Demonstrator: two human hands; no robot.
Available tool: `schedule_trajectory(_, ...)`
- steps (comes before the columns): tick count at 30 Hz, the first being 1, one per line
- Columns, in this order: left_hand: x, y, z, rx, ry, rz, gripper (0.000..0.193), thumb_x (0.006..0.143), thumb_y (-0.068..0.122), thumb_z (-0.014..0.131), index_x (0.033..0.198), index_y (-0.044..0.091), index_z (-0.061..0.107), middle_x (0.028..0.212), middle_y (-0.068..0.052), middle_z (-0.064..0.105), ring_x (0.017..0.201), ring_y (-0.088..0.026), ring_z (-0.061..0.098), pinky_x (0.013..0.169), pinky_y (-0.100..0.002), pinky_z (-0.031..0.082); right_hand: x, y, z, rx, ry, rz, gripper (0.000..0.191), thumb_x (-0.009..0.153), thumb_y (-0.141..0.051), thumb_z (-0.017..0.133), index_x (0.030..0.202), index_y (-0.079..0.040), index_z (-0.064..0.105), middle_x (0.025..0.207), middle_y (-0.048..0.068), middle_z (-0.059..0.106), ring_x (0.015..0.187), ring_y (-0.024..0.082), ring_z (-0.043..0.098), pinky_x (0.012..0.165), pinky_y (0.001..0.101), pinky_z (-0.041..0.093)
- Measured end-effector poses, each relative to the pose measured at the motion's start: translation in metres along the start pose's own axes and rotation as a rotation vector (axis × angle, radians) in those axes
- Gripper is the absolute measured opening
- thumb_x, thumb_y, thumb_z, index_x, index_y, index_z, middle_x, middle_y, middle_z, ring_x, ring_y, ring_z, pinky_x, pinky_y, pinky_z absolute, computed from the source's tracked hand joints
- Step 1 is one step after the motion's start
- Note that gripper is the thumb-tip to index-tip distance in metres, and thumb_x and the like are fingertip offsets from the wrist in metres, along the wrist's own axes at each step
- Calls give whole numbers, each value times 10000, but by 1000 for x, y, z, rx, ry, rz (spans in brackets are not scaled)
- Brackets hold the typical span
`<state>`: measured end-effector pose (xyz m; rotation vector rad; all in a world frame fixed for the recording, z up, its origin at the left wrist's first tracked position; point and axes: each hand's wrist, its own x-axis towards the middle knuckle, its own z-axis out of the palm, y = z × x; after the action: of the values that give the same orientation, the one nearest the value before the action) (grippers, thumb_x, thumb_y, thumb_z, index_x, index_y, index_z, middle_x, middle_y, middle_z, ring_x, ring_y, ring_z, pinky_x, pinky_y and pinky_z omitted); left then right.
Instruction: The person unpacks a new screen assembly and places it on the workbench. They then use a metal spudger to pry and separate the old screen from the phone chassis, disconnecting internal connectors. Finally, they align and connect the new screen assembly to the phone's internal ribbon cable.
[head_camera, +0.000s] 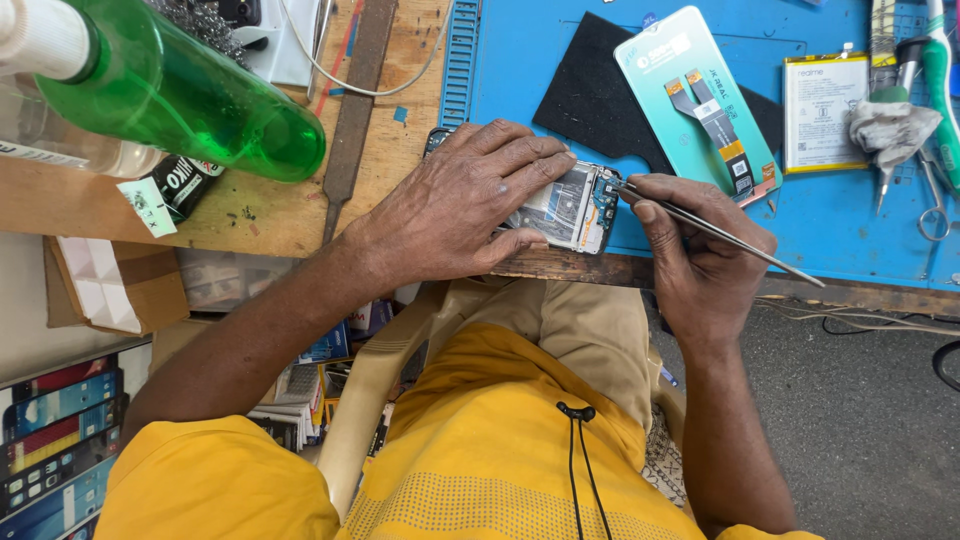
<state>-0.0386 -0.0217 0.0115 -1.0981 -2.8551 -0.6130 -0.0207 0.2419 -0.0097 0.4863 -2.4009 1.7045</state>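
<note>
Left hand (462, 205) lies flat, palm down, fingers spread over an opened phone (566, 205) at the near edge of the tabletop (420, 80), pinning it w/ thumb tucked along its lower side, forearm angled in from lower left. Right hand (700, 262) is curled shut round thin metal tweezers (700, 225) in a pen-like grip, wrist bent, tips touching the phone's right end on the blue mat (840, 215). Just beyond: black foam pad (585, 95), teal packet (700, 95), flat battery (825, 112); green bottle (190, 95) at far left.
</note>
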Motion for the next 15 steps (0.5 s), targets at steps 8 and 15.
schedule_trajectory(8,-1,-1,1,5,-9,2,744,898,406,751,1482,29,486,1431,-147,544,1339,-318,469,1127,-498,384,2,-4,-1,15,-26,22,176,1067,18,724,1240,-1,707,1205,149,743,1061,162,743,925,259,640)
schedule_trajectory(15,0,0,1,2,-25,-7,749,905,421,748,1484,31,478,1427,-153,539,1343,-319,459,1120,-502,375,2,-8,-2,-36,-46,2,188,1063,29,720,1250,13,701,1225,154,737,1078,166,735,960,275,630)
